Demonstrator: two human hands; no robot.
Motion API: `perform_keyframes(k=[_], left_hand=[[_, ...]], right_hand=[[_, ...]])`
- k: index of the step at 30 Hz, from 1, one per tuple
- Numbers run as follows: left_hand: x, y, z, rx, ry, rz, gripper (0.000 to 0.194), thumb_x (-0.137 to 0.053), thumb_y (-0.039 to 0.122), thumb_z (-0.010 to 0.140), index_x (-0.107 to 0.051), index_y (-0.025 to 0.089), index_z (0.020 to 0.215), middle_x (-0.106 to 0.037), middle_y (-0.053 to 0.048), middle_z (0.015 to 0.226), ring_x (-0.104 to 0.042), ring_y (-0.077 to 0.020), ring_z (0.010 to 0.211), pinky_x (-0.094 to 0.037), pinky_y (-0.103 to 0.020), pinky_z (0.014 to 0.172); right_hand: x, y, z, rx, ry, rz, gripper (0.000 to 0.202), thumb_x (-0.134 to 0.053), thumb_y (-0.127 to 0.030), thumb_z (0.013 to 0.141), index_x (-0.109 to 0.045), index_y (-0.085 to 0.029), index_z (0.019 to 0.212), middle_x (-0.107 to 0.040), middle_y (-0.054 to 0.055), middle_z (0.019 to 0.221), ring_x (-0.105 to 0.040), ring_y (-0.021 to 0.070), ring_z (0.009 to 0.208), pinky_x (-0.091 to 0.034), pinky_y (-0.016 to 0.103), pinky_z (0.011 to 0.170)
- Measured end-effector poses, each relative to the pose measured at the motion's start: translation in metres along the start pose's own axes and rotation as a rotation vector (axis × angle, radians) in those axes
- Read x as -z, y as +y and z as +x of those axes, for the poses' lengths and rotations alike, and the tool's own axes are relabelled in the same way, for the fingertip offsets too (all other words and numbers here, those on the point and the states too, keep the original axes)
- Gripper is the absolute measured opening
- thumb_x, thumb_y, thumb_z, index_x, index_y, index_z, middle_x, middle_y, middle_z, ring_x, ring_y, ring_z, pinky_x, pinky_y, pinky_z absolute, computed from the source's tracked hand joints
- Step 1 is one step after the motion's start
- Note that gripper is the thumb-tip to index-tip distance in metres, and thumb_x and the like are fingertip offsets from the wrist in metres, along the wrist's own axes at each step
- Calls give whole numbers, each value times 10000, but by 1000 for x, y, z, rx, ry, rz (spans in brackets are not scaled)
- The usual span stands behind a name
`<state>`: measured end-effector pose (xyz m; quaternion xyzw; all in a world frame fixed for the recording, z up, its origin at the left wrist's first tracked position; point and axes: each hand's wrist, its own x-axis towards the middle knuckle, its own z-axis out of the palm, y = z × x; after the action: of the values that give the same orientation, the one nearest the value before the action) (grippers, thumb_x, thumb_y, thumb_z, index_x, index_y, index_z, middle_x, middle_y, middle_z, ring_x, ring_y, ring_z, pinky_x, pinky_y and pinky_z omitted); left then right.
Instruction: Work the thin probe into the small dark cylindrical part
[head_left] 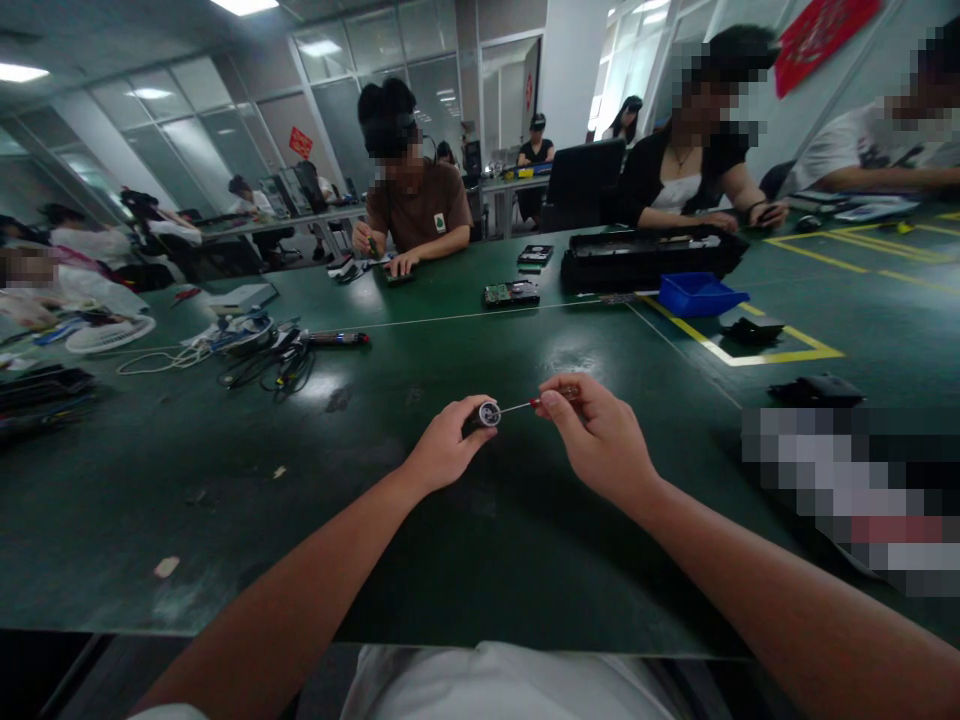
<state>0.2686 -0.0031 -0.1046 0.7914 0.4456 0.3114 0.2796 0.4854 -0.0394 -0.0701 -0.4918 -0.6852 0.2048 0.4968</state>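
Note:
My left hand (pixel 448 445) is closed around a dark cylindrical part (pixel 489 413) with a pale round end face turned to the right. In my right hand (pixel 600 430) I grip a screwdriver (pixel 571 394) by its reddish translucent handle. Its thin metal shaft points left, and the tip meets the end face of the cylinder or sits just inside it; I cannot tell which. Both hands are above the green tabletop (pixel 420 560). My left fingers hide most of the cylinder's body.
Cables (pixel 277 365) and a dark rod-shaped device (pixel 337 339) lie to the left. Hard drives (pixel 511 293), a long black housing (pixel 652 258) and a blue bin (pixel 701 294) stand farther back. Black parts (pixel 816 391) lie at right. A co-worker (pixel 420 205) sits across the table.

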Motion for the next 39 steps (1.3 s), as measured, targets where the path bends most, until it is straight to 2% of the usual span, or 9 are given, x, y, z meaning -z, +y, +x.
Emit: perform_keyframes(k=[5, 11, 17, 19, 22, 24, 30, 35, 39], left_hand=[[0, 0, 0, 1, 1, -6, 379, -625, 306, 904, -579, 256, 1277, -628, -70, 1264, -557, -269, 1168, -418, -464, 1046], [1, 0, -1, 17, -6, 16, 393, -637, 291, 896, -584, 259, 1284, -634, -64, 1249, -564, -270, 1148, -419, -468, 1049], [2, -1, -2, 16, -9, 8, 395, -626, 339, 911, -577, 266, 1296, -626, -57, 1271, -564, -269, 1170, -416, -458, 1060], [3, -1, -1, 14, -9, 6, 406, -624, 366, 913, -575, 263, 1303, -623, -63, 1282, -559, -275, 1187, -413, -460, 1064], [3, -3, -1, 4, -4, 18, 406, -640, 372, 906, -586, 254, 1291, -625, -63, 1286, -552, -271, 1203, -407, -444, 1065], [2, -4, -1, 2, -1, 27, 397, -644, 368, 907, -593, 256, 1284, -627, -55, 1284, -552, -262, 1202, -408, -428, 1057], [1, -4, -2, -7, -29, 89, 384, -664, 368, 894, -619, 259, 1260, -662, -49, 1181, -586, -245, 1087, -445, -404, 977], [1, -2, -2, -19, -26, 123, 378, -679, 347, 887, -623, 253, 1249, -670, -37, 1147, -587, -227, 1054, -443, -381, 962], [3, -3, -2, -8, -8, 123, 381, -668, 351, 895, -615, 269, 1263, -668, -31, 1157, -581, -228, 1065, -445, -371, 937]], right_hand=[[0, 1, 1, -9, 33, -1, 199, -514, -376, 971, -617, -208, 1000, -735, 58, 866, -718, 215, 802, -540, 366, 731], [1, 1, 2, 14, -35, -39, 197, -542, -382, 960, -642, -217, 997, -743, 43, 838, -716, 210, 780, -522, 332, 675], [5, 2, 4, -8, -10, -212, 336, -636, -522, 885, -650, -213, 754, -667, 1, 616, -575, 148, 491, -403, 287, 487], [6, 2, 4, 10, -29, -203, 285, -624, -483, 903, -661, -212, 821, -690, 10, 670, -611, 160, 548, -432, 291, 518], [6, 1, 4, 79, -97, -159, 164, -577, -350, 940, -649, -210, 985, -733, 42, 863, -687, 196, 767, -507, 318, 669], [6, -1, 4, 115, -146, -151, 142, -548, -302, 947, -638, -211, 1008, -730, 51, 926, -688, 202, 841, -514, 328, 731], [6, -2, 5, 26, -154, -231, 347, -409, -415, 1010, -674, -209, 918, -610, -12, 603, -581, 154, 539, -395, 285, 535], [6, -1, 5, 40, -175, -223, 340, -394, -312, 999, -574, -160, 1244, -669, 27, 738, -586, 165, 571, -408, 291, 559], [8, -3, 5, 55, -243, -204, 314, -393, -250, 982, -589, -165, 1212, -682, 53, 840, -620, 181, 689, -432, 295, 614]])
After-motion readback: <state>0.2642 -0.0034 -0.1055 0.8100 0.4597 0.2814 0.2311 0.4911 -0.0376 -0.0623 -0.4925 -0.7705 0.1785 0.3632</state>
